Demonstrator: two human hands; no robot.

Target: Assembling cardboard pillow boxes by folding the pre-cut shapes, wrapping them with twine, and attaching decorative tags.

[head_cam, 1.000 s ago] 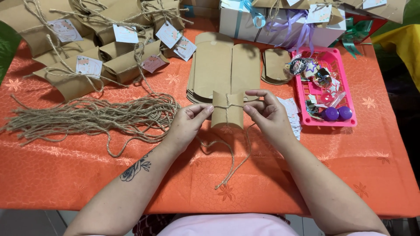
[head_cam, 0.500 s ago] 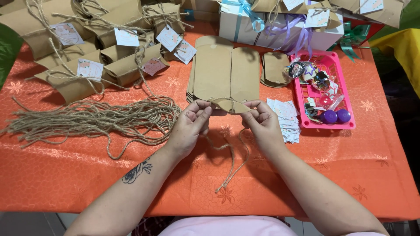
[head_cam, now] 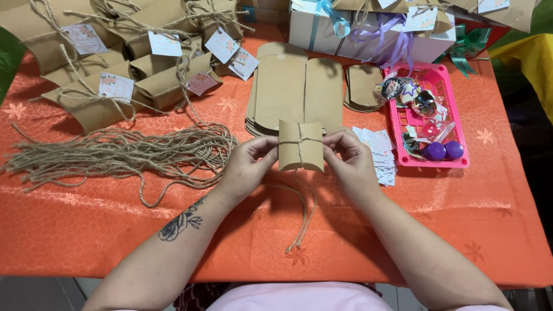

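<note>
Left hand (head_cam: pixel 246 164) gripped the left edge of a small brown pillow box (head_cam: pixel 300 145), thumb and fingertips pinched on the cardboard. Right hand (head_cam: pixel 349 155) gripped the opposite edge the same way. Box held upright between both hands, just above the orange tablecloth (head_cam: pixel 86 230), near the middle of the table.

Jute twine (head_cam: pixel 299 151) was wrapped once across the box and once down its face, crossing at the front. Two loose ends hung below the box and trailed onto the cloth toward the person. Tattoo visible on the left forearm.

Directly behind the box: a stack of flat, unfolded pillow boxes (head_cam: pixel 296 89), same brown card. A smaller stack of flat boxes (head_cam: pixel 364 86) lay to its right. Just beside the right hand, a small pile of paper tags (head_cam: pixel 381 155).

Further right, touching nothing the hands held: a pink plastic tray (head_cam: pixel 455 118) with wrapped sweets and two purple round items.

Left of the hands, a loose bundle of cut twine lengths (head_cam: pixel 121 152) spread across the cloth. Behind it, at the far left, a heap of finished pillow boxes (head_cam: pixel 103 69), each tied and tagged. Far edge, centre to right: white gift boxes with ribbon (head_cam: pixel 368 34).
</note>
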